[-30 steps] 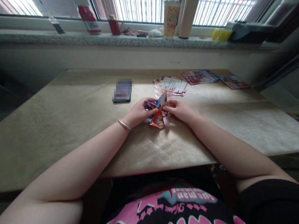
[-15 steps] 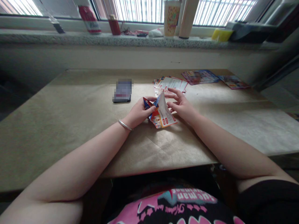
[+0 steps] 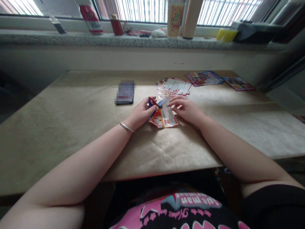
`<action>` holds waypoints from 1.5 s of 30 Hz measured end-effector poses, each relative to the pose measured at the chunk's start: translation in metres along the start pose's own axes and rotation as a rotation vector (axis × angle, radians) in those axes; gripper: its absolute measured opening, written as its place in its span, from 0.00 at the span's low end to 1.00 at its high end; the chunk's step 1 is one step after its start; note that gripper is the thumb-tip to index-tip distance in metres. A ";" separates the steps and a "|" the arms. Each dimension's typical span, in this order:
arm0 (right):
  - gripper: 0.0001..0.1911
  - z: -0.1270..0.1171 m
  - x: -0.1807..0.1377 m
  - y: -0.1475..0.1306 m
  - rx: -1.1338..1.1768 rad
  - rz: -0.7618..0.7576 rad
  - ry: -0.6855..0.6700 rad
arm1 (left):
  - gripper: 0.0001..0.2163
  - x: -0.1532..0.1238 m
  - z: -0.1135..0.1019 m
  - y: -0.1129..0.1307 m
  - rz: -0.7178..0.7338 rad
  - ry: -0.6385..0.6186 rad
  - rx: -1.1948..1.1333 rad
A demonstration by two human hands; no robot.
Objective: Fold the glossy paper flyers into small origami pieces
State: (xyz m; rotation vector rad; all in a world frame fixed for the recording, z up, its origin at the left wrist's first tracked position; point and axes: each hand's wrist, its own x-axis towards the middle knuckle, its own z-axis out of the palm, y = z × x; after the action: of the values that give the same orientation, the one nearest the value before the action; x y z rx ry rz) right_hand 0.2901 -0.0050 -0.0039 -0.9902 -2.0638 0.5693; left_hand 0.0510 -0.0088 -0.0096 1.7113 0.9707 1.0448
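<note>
A printed paper leaflet (image 3: 168, 118), partly folded, is held just above the table in front of me. It has a white text side and bright orange, red and blue printing. My left hand (image 3: 143, 112) grips its left side, thumb on top and fingers behind. At the upper right edge, the bent fingers of my right hand (image 3: 184, 107) pinch the raised white flap. Just beyond the hands lies a fanned pile of similar leaflets (image 3: 175, 86), white with red marks.
A phone-like dark device (image 3: 125, 92), blurred out, lies left of the pile. Colourful printed sheets (image 3: 206, 78) and another small stack (image 3: 239, 83) rest at the back right of the table (image 3: 71, 127). Along the windowsill (image 3: 138, 41) stand a patterned cup (image 3: 175, 19), bottles and a yellow item.
My right hand's spread fingers have drawn in and come down onto the leaflet's edge. The leaflet has shifted slightly away from me, still in my left hand.
</note>
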 end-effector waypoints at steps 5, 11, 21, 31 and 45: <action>0.04 -0.006 0.000 0.001 -0.261 -0.136 0.035 | 0.24 0.000 -0.005 -0.004 0.172 0.136 0.117; 0.05 -0.012 -0.001 -0.009 -0.533 -0.248 -0.026 | 0.11 -0.017 -0.008 0.027 0.658 0.218 0.804; 0.04 -0.010 -0.002 -0.007 -0.316 -0.253 -0.081 | 0.12 -0.016 0.002 0.026 0.582 -0.127 1.063; 0.06 -0.001 -0.001 -0.001 -0.206 -0.037 -0.053 | 0.14 -0.017 0.003 0.019 0.569 -0.171 1.090; 0.24 0.008 0.004 0.001 0.019 0.311 0.159 | 0.18 -0.022 0.009 0.023 0.552 -0.200 1.094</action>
State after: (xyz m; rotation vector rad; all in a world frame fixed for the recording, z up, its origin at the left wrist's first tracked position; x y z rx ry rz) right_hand 0.2824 -0.0021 -0.0075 -1.3127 -1.7739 0.6440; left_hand 0.0556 -0.0384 0.0042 3.0443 1.0318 0.6282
